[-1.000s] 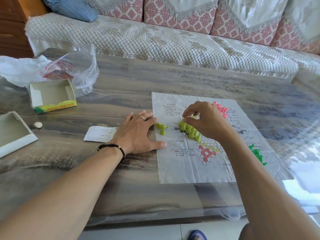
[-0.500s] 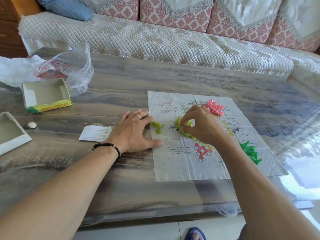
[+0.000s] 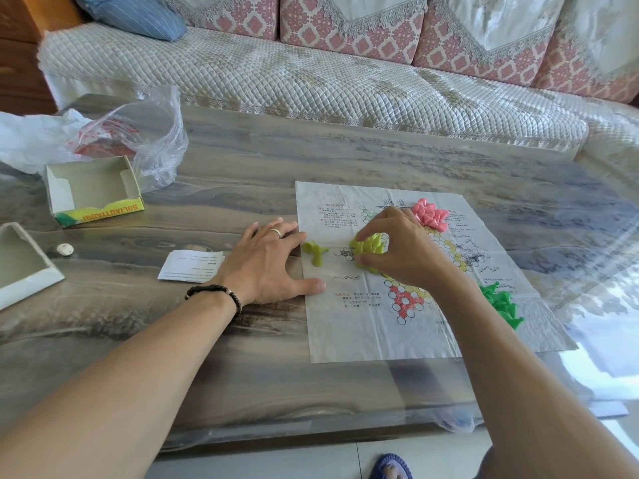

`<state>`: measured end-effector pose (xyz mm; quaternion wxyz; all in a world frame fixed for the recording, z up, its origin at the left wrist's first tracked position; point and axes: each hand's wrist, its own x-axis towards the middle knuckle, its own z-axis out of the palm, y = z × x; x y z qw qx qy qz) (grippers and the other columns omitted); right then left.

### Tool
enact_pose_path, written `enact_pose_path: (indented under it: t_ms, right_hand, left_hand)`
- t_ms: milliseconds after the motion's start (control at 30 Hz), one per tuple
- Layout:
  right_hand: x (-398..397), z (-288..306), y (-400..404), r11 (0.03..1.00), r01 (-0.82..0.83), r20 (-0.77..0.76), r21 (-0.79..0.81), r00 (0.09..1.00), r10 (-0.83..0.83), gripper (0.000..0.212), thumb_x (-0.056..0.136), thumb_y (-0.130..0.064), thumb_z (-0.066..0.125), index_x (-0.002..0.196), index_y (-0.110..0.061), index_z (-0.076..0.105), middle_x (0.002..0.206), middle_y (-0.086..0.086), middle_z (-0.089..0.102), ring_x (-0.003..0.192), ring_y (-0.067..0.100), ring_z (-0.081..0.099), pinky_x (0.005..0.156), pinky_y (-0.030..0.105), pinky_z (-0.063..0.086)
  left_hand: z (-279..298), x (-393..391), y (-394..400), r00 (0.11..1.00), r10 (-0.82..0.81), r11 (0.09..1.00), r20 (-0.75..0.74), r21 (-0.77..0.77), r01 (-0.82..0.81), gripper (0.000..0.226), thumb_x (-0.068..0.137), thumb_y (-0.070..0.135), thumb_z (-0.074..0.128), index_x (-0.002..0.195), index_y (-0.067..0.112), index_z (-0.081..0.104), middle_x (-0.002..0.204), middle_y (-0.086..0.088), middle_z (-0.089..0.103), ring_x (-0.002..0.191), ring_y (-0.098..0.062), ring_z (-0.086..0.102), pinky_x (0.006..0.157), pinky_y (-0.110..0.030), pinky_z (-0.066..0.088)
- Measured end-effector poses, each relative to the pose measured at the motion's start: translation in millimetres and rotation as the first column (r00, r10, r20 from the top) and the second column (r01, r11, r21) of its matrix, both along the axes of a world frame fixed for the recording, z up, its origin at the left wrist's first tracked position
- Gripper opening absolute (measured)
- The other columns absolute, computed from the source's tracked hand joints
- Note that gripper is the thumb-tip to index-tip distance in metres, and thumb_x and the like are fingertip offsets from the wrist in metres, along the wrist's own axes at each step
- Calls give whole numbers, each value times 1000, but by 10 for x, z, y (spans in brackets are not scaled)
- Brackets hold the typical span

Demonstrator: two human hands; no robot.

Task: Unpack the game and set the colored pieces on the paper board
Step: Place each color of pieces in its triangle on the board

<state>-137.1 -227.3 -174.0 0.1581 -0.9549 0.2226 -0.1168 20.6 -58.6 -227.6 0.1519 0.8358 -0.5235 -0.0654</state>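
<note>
The paper board (image 3: 366, 326) lies flat on the table, printed with a star of circles. My right hand (image 3: 401, 250) curls over a cluster of yellow-green pieces (image 3: 370, 244) on the board's left part, fingertips pinching among them. Two or three more yellow-green pieces (image 3: 315, 252) lie at the board's left edge. My left hand (image 3: 266, 267) rests flat and spread on the table, thumb pressing the paper's left edge. A pile of pink pieces (image 3: 430, 214) sits near the board's top, and green pieces (image 3: 501, 302) lie at its right, partly hidden by my right forearm.
An open yellow-green game box (image 3: 95, 195) and a clear plastic bag (image 3: 138, 133) sit at the far left. A white box lid (image 3: 20, 267), a small white disc (image 3: 65, 249) and a folded leaflet (image 3: 190, 266) lie left of my left hand. A sofa (image 3: 311, 74) runs behind the table.
My right hand has shifted slightly up the board and gathered the yellow-green pieces into a tighter cluster under its fingers. My left hand has stayed on the paper's edge.
</note>
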Motion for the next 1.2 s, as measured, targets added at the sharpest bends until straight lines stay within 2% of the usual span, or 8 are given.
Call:
enact_pose_path:
  t_ms: [167, 400, 500, 600, 700, 833, 1200]
  right_hand:
    - [202, 6, 164, 990, -68, 45, -124, 996, 74, 23, 81, -40, 69, 102, -31, 70, 99, -12, 57, 100, 11, 43, 87, 35, 31]
    - [440, -47, 335, 976, -174, -27, -127, 985, 172, 12, 86, -28, 63, 90, -29, 73, 80, -15, 66, 88, 10, 48, 92, 40, 35]
    - [446, -1, 323, 983, -173, -27, -56, 985, 172, 9, 85, -26, 65, 85, -28, 74, 79, -13, 68, 86, 12, 55, 95, 44, 38]
    - [418, 92, 242, 986, -151, 75, 65, 986, 146, 7, 83, -22, 67, 82, -24, 74, 79, -10, 69, 82, 12, 60, 88, 45, 46]
    - [382, 111, 131, 997, -82, 128, 10, 989, 80, 8, 85, -21, 67, 86, -21, 74, 80, -13, 63, 85, 12, 57, 87, 44, 47]
    - [361, 30, 8, 997, -4, 47, -83, 999, 8, 9, 85, -23, 67, 90, -23, 74, 94, -4, 61, 95, 16, 52, 90, 48, 44]
    - [390, -42, -34, 993, 1, -19, -119, 1000, -3, 8, 85, -22, 67, 89, -24, 74, 94, -4, 59, 99, 19, 52, 91, 46, 42]
  left_hand:
    - [18, -5, 6, 1000, 2, 1000, -8, 7, -2, 114, 52, 92, 32, 146, 29, 34, 158, 6, 21, 147, -11, 6, 120, -41, 2]
    - [22, -19, 9, 1000, 4, 1000, -8, 14, -4, 109, 54, 89, 32, 146, 30, 32, 158, 7, 20, 147, -11, 4, 120, -40, 0]
    - [27, -23, 6, 1000, 3, 1000, -8, 16, -3, 108, 55, 89, 33, 146, 31, 32, 159, 7, 19, 147, -10, 4, 120, -40, 0]
    - [23, -18, 6, 1000, 0, 1000, -6, 18, 0, 106, 58, 88, 37, 147, 31, 31, 159, 8, 18, 147, -10, 3, 120, -41, 0]
    - [21, -19, 13, 1000, 1, 1000, -14, 27, -1, 106, 58, 88, 38, 147, 31, 30, 159, 8, 18, 147, -9, 2, 120, -41, -1]
    - [29, -24, 14, 1000, 6, 1000, -17, 13, -6, 104, 60, 85, 42, 147, 29, 32, 158, 6, 20, 147, -10, 4, 120, -41, 0]
    - [29, -28, 5, 1000, 7, 1000, -2, 4, -7, 106, 60, 85, 43, 147, 26, 34, 157, 5, 23, 147, -12, 8, 120, -42, 3]
